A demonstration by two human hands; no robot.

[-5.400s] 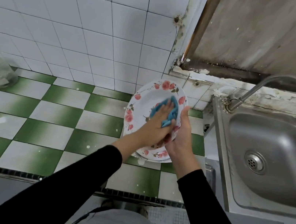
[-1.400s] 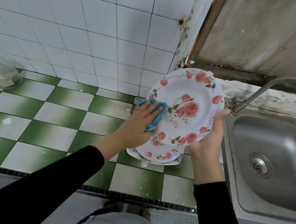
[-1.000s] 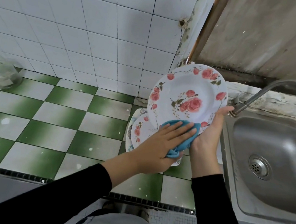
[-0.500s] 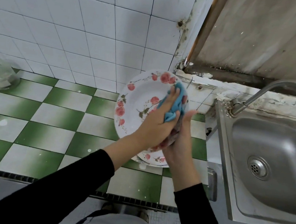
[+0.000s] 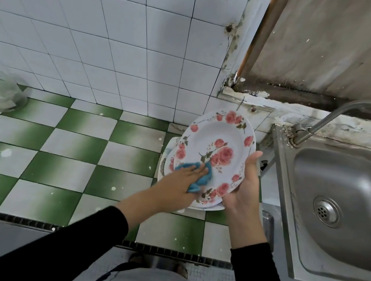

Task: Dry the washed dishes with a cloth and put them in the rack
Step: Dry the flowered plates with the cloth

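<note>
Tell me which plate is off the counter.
The rose plate held tilted by the right hand, with the left hand pressing the cloth on it; the stack lies flat underneath.

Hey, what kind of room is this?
Most likely a home kitchen, at the washing-up spot: a steel sink with a curved tap, a green-checked tiled counter, and a rose-patterned plate with a blue cloth pressed on it.
</note>
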